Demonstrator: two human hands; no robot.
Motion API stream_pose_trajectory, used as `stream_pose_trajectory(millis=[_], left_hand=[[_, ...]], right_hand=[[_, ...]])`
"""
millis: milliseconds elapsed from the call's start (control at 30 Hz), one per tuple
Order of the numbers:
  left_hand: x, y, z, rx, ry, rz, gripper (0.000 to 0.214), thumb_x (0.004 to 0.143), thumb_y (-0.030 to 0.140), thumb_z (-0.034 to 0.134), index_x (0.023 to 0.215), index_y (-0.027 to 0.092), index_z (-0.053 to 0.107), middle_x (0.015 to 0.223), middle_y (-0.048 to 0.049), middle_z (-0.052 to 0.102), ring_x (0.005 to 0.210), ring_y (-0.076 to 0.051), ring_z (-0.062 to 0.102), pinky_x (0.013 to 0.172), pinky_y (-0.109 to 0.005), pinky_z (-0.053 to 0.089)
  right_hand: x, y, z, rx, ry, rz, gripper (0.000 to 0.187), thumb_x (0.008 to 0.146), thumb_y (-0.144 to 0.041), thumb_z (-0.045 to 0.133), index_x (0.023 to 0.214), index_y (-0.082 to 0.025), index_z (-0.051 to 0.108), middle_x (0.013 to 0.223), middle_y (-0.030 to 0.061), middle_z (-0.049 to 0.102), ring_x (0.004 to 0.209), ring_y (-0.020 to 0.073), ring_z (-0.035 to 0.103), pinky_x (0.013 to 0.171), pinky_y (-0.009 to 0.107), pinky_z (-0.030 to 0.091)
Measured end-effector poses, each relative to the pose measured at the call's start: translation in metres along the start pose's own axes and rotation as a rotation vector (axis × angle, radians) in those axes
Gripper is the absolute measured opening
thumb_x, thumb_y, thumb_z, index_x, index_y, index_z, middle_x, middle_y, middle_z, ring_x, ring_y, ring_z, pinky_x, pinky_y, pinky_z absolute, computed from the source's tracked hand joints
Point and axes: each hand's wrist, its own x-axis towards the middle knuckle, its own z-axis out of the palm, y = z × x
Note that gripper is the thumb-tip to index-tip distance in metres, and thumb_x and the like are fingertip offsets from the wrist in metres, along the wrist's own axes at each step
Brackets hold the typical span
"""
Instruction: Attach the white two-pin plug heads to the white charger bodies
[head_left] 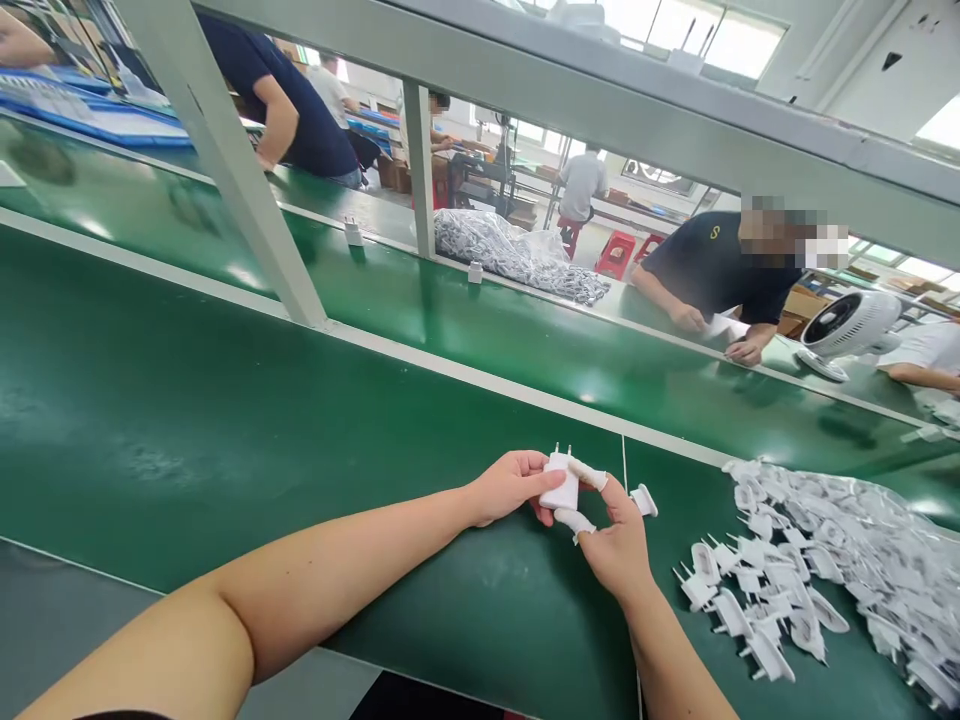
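A white two-pin charger plug [559, 485] is held above the green bench, its metal pins pointing up. My left hand [517, 487] is closed on it, thumb across the front. White finger cots cover the thumb and a finger of my right hand [619, 535], which grips the same plug from the right side. Just beyond the right hand's fingers shows a small white plug part [643, 500]; whether the hand touches it cannot be made out. Right of that hand lies a loose pile of white pin-bearing plug parts [772, 590].
A clear plastic bag [877, 520] spills more parts at the right. Behind the bench runs a green conveyor belt [510, 330], with a slanted metal post [240, 200] at left. Across it are another bag [510, 250], a person [712, 270] and a white fan [851, 325].
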Motion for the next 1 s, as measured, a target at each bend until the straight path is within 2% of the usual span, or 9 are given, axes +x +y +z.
stream_pose_trajectory(millis=[133,267,367,467,533,600,667,867,1000], left_hand=[[0.0,0.0,-0.001,0.002,-0.004,0.012,0.062,0.075,0.07,0.088,0.094,0.013,0.073,0.086,-0.0109,0.077,0.058,-0.016,0.068,0.058,-0.028,0.055],[0.002,-0.006,0.0,0.024,0.062,0.049,0.062,0.074,0.065,0.091,0.106,0.016,0.074,0.089,-0.0077,0.076,0.072,-0.018,0.07,0.066,-0.03,0.057],[0.005,-0.015,0.0,0.07,0.164,0.092,0.065,0.073,0.061,0.093,0.116,0.019,0.07,0.103,-0.0084,0.077,0.088,-0.022,0.073,0.078,-0.034,0.059],[0.008,-0.021,-0.002,0.147,0.319,0.157,0.057,0.08,0.056,0.088,0.119,0.021,0.066,0.118,-0.0089,0.075,0.109,-0.025,0.072,0.097,-0.038,0.058],[0.011,-0.021,-0.005,0.225,0.416,0.179,0.048,0.086,0.048,0.085,0.12,0.02,0.065,0.119,-0.0083,0.074,0.113,-0.024,0.071,0.106,-0.042,0.055],[0.017,-0.015,-0.012,0.324,0.49,0.175,0.039,0.091,0.038,0.082,0.12,0.018,0.066,0.115,-0.0081,0.075,0.109,-0.025,0.072,0.106,-0.046,0.056],[0.028,-0.002,-0.024,0.437,0.555,0.16,0.033,0.096,0.032,0.079,0.121,0.015,0.067,0.116,-0.0088,0.074,0.106,-0.025,0.073,0.102,-0.049,0.058],[0.087,0.057,-0.081,0.794,0.862,0.083,0.037,0.102,0.034,0.072,0.134,0.017,0.065,0.137,-0.0125,0.066,0.124,-0.031,0.065,0.107,-0.056,0.055],[0.116,0.076,-0.116,0.949,1.023,0.02,0.042,0.102,0.038,0.071,0.139,0.018,0.063,0.143,-0.0137,0.062,0.131,-0.033,0.061,0.111,-0.059,0.052]], right_hand=[[-0.003,0.001,0.003,-0.004,0.043,-0.005,0.057,0.082,-0.021,0.073,0.138,-0.03,0.07,0.117,0.0074,0.078,0.11,0.0297,0.074,0.106,0.053,0.059],[-0.001,0.006,0.007,-0.073,0.03,-0.064,0.053,0.084,-0.023,0.071,0.136,-0.031,0.071,0.126,0.0101,0.076,0.119,0.0304,0.071,0.109,0.053,0.056],[0.004,0.015,0.003,-0.266,0.077,-0.06,0.058,0.084,-0.031,0.071,0.142,-0.026,0.065,0.127,0.0136,0.075,0.125,0.0339,0.067,0.122,0.065,0.04],[0.008,0.03,-0.009,-0.544,0.183,0.148,0.075,0.084,-0.043,0.071,0.151,-0.014,0.053,0.141,0.0256,0.065,0.139,0.0459,0.054,0.119,0.08,0.028],[0.009,0.042,-0.018,-0.681,0.192,0.335,0.077,0.087,-0.044,0.068,0.153,-0.009,0.05,0.151,0.0325,0.054,0.144,0.0534,0.044,0.111,0.083,0.031],[0.011,0.052,-0.024,-0.73,0.125,0.425,0.071,0.089,-0.035,0.064,0.153,-0.008,0.051,0.152,0.0349,0.051,0.141,0.0543,0.046,0.105,0.076,0.042],[0.012,0.058,-0.025,-0.725,0.059,0.412,0.066,0.088,-0.022,0.059,0.152,-0.007,0.053,0.148,0.0341,0.054,0.131,0.0496,0.055,0.1,0.065,0.05],[0.014,0.053,-0.017,-0.698,0.029,0.299,0.061,0.085,-0.004,0.047,0.142,-0.015,0.067,0.128,0.0218,0.068,0.11,0.0363,0.064,0.094,0.048,0.054],[0.014,0.048,-0.018,-0.669,0.016,0.266,0.054,0.089,-0.007,0.048,0.134,-0.022,0.074,0.123,0.0157,0.07,0.106,0.0327,0.064,0.089,0.043,0.056]])
